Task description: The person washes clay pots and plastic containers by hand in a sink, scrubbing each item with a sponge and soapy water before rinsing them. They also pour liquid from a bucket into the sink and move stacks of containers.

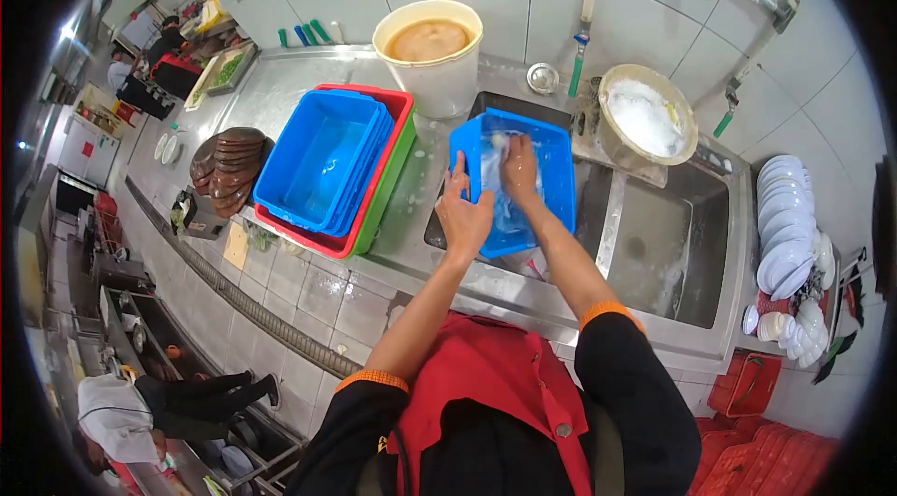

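Left of centre, smooth blue tubs sit nested above a red tub and a green tub; whether they are finished I cannot tell. At centre, my left hand clasps the left wall of a wet rectangular tub, over the dark sink. My right hand is inside among white suds, its grip hidden; this one looks unfinished. Upper right, a round bucket holds fluffy foam; far right, glossy curved plates lean together.

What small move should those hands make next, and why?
Probably slide the right hand along the inner wall of the blue tub: white suds show inside, and the left hand holds its side.
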{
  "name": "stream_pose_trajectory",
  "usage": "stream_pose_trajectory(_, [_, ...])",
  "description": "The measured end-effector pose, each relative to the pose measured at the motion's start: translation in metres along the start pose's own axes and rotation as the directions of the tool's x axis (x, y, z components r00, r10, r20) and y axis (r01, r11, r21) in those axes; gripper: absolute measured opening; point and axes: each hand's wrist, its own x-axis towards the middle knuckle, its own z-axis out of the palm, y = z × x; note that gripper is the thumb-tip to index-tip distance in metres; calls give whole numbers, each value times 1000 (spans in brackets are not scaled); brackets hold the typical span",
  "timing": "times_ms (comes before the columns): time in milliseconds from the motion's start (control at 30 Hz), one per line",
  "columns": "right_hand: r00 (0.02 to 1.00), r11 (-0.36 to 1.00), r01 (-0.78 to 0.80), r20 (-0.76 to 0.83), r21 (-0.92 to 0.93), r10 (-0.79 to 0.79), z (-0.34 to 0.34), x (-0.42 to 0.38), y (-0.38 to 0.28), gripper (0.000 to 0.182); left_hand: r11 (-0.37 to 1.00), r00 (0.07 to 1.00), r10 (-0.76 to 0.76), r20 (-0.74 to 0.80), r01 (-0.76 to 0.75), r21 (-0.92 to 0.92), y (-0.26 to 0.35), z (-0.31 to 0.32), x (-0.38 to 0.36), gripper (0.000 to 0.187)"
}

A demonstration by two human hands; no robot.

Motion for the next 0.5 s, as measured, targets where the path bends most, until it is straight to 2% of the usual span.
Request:
stream_pose_trajectory(67, [997,989,-81,-21,-126,79,-16,8,-4,16,998,996,61,-66,-60,23,-4,4,4,15])
stream_pose_trajectory(100, [951,946,-288,69,-149,300,-15,3,-8,17,998,999,37,-38,-38,-40,-3,4,7,15])
stream_pose_trajectory(133, [955,951,-273,77,-145,286,-14,-8,-15,17,995,1000,12,-12,-13,-99,-3,2,10,15])
stream_pose_trajectory(167, [972,989,-143,194,27,135,-13,-18,-21,20,995,999,10,-35,-13,-101,-6,4,16,15])
stream_pose_trajectory(200, [958,977,-31,286,210,-31,-13,-26,-25,24,995,997,-72,12,72,-65,-12,9,22,15])
stream_pose_trajectory(233, [954,977,-23,297,214,-43,-24,-26,-36,24,987,986,-158,61,160,-26,-15,11,28,15])
stream_pose_trajectory(267, [850,936,-18,499,350,-170,-39,-29,-45,30,985,984,-167,55,168,-24,-20,11,37,15])
stream_pose_trajectory(300, [700,878,-51,644,476,-309,-49,-29,-53,37,983,979,-181,92,182,0,-24,8,54,16])
stream_pose_trajectory(333, [703,879,-56,644,474,-302,-58,-31,-39,37,981,972,-193,135,192,22,-28,4,70,17])
stream_pose_trajectory(400, [517,911,-316,853,266,-70,-81,-29,-1,43,975,980,-184,75,192,-112,-31,-11,101,20])
stream_pose_trajectory(433, [524,911,-317,849,263,-63,-97,-29,-13,43,976,980,-179,83,187,-115,-22,-20,111,20])
stream_pose_trajectory(500, [659,966,90,713,241,-239,-146,-21,-51,36,936,935,-294,201,324,-138,6,-32,124,24])
